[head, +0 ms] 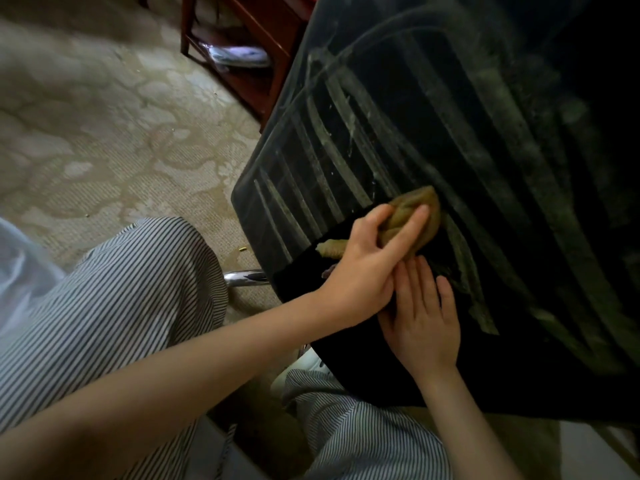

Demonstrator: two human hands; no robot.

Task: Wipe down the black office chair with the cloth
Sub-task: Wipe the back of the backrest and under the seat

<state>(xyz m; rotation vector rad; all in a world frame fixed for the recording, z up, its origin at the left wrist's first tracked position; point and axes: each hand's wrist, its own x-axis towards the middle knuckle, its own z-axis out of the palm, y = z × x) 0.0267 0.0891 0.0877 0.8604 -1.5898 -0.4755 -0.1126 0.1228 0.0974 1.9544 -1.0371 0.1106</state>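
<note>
While the left hand point(367, 268) bunches the cloth point(417, 216) against the black office chair point(398, 109), the right hand point(424, 320) lies flat on the chair just below it. Left fingers point(420, 214) are curled round the tan-olive wad and pinch it. Right fingers point(445, 292) are straight, palm down and gripping nothing, their tips partly under the left hand.

The cloth sits near the chair's lower-left edge, pressed on the slatted panel where the grey dusty ribs meet a cleaner black patch. One tail of the cloth pokes out left of the left hand.

The chair panel is tilted and fills the right side of the view. Dust streaks run along most of the ribs — heavier toward the upper right, where it is too dark to tell more.

Around it:
- patterned beige carpet point(104, 126) under the chair
- striped trousers point(138, 289) at lower left and bottom centre
- chrome tube point(246, 277) just beside the chair's left edge
- red-brown wooden furniture point(256, 77) at the top
</note>
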